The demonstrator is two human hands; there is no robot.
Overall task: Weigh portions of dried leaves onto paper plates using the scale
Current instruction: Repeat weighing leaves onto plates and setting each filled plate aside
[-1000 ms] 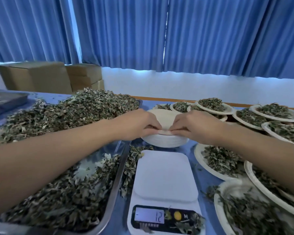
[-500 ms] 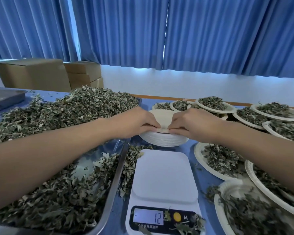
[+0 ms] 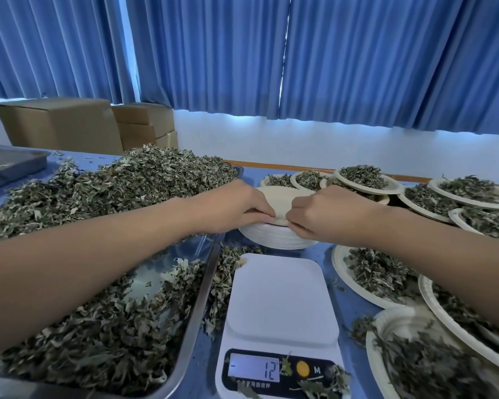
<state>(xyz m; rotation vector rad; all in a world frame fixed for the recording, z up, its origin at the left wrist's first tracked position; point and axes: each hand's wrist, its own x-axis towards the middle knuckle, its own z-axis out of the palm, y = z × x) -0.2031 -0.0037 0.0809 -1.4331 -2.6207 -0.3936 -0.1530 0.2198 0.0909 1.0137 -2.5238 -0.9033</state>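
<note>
A stack of white paper plates (image 3: 274, 240) stands on the blue table behind the scale. My left hand (image 3: 236, 205) and my right hand (image 3: 320, 214) both pinch the near rim of the top plate (image 3: 280, 197), fingertips almost meeting. The white digital scale (image 3: 280, 306) sits in front with a bare platform and a display reading -12. A big metal tray (image 3: 202, 286) heaped with dried leaves (image 3: 104, 191) lies on the left, under my left forearm.
Several paper plates filled with leaves (image 3: 378, 272) crowd the right side and the back (image 3: 363, 177). Loose leaves lie on the scale's front panel (image 3: 323, 381). A second metal tray (image 3: 9, 165) sits far left. Cardboard boxes (image 3: 64, 125) and blue curtains stand behind.
Both hands stay at the near rim of the top plate, their fingertips closing in slightly. The scale reading is unchanged.
</note>
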